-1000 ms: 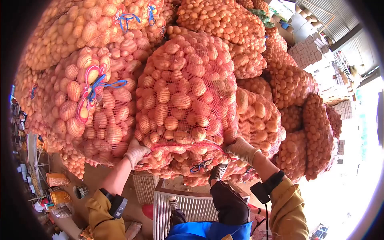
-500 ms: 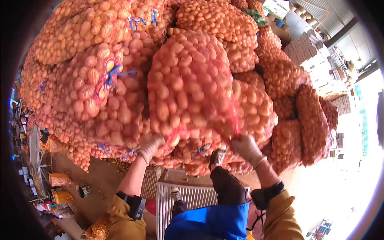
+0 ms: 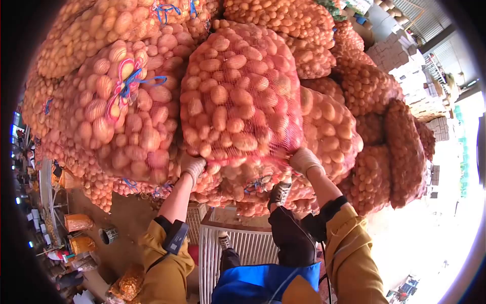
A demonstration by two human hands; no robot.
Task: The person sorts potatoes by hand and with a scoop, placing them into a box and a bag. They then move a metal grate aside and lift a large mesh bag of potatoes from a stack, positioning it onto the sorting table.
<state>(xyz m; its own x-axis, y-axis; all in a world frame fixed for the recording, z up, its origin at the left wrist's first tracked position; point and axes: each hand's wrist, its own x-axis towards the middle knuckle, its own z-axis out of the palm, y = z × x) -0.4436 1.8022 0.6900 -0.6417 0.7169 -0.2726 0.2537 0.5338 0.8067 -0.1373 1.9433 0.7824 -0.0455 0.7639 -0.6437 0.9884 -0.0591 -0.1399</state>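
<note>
A bulging red mesh sack of potatoes [image 3: 238,91] lies against the stack in front of me. My left hand [image 3: 194,168], in a pale glove, is closed on the sack's lower left corner. At the lower right corner, my gloved right hand [image 3: 306,161] grips the gathered mesh. Between both hands the sack's lower edge is drawn nearly straight. My fingertips are partly hidden by the mesh. To the left rests another potato sack [image 3: 109,96], its mouth tied with a blue string [image 3: 132,83].
More potato sacks [image 3: 362,91] are piled behind and to the right. Below me is a metal rack with white bars [image 3: 238,253]; one shoe [image 3: 280,194] is on the sacks. At lower left are orange bags [image 3: 78,223] and a bucket [image 3: 108,235]. Stacked cartons [image 3: 392,53] stand far right.
The sack's lower edge has spread wider and its mesh is less blurred. My right hand has risen slightly, and both hands still hold the corners. The view has shifted a little.
</note>
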